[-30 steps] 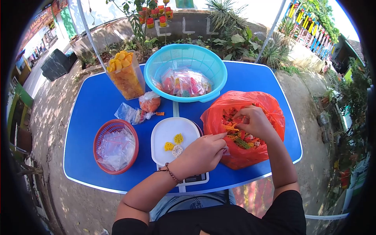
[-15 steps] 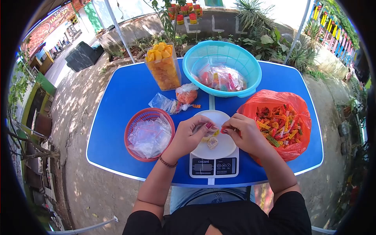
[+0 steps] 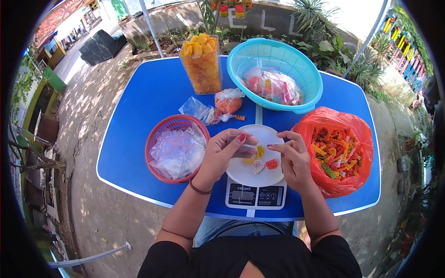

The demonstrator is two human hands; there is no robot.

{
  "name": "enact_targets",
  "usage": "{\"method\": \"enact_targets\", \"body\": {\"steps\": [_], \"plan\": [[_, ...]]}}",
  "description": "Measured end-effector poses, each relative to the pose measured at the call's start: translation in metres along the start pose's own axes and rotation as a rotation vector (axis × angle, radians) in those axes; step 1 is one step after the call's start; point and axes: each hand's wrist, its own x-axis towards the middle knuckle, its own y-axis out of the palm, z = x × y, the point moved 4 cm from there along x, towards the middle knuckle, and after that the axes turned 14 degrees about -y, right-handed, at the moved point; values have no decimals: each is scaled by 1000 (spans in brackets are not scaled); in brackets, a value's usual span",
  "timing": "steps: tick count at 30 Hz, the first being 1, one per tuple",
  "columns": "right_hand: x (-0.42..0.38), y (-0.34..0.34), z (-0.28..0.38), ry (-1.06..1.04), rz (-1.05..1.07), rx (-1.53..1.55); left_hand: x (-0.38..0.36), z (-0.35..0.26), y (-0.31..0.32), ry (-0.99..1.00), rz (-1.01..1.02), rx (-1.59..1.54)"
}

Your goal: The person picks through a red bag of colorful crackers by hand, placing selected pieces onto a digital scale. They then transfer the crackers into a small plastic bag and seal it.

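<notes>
A blue folding table [image 3: 153,102] stands outdoors on dappled concrete, with a low grey wall, planters and spiky green plants behind it and a street scene curving away at the upper left. On the table a person works over a small white digital kitchen scale [image 3: 256,195], its round white plate [image 3: 273,139] carrying a few loose snack pieces: a yellow flower-shaped cracker [image 3: 261,151], a pale one [image 3: 257,167] and a red one [image 3: 271,163]. The left hand [image 3: 225,155] hovers over the plate's left side with fingers curled and thumb pressed to the fingertips; whether it pinches anything cannot be made out. The right hand [image 3: 293,160] is loosely open just right of the plate, thumb and forefinger near each other over the red piece, apparently holding nothing. Touching that wrist sits an open orange plastic bag of mixed coloured crackers [image 3: 340,153]. To the left, a red woven plastic basket [image 3: 160,134] holds empty clear zip pouches. Farther back stand a tall clear container of orange-yellow chips [image 3: 202,67], a turquoise plastic colander [image 3: 259,51] of filled packets, and two small knotted bags [image 3: 218,107]. The scale's display is too small to read, the hands hide part of the plate, and the fisheye rim cuts off the surroundings.
</notes>
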Motion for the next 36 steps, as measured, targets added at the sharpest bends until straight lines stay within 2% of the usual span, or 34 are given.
{"method": "enact_targets", "body": {"steps": [2, 6, 9, 15, 18, 21, 24, 27, 30, 36], "plan": [[-4, 0, -2, -1, -58, 59, 1, 5, 2, -21, 39, -18], [-4, 2, -1, -158, -112, -107, 0, 5, 0, -17, 39, -40], [-7, 4, 1, -150, -26, -135, -1, 2, -2, 1, 14, -26], [-11, 9, -4, -117, -115, -76, -2, 1, -3, 28, -8, -6], [-5, 8, 3, -177, -73, -149, -1, 3, -3, 31, -10, -14], [2, 4, 14, -222, 69, -419, -2, 2, -2, 54, -65, 20], [-2, 5, 8, -169, 56, -344, -4, -1, -2, 101, -87, 57], [-6, 7, 2, -93, -44, -142, -6, -3, -2, 115, -87, 54], [-9, 6, -2, -137, -86, -112, -8, -5, -1, 122, -90, 81], [-9, 4, -4, -3, -139, 6, -9, -3, 0, 141, -70, 64]]}}
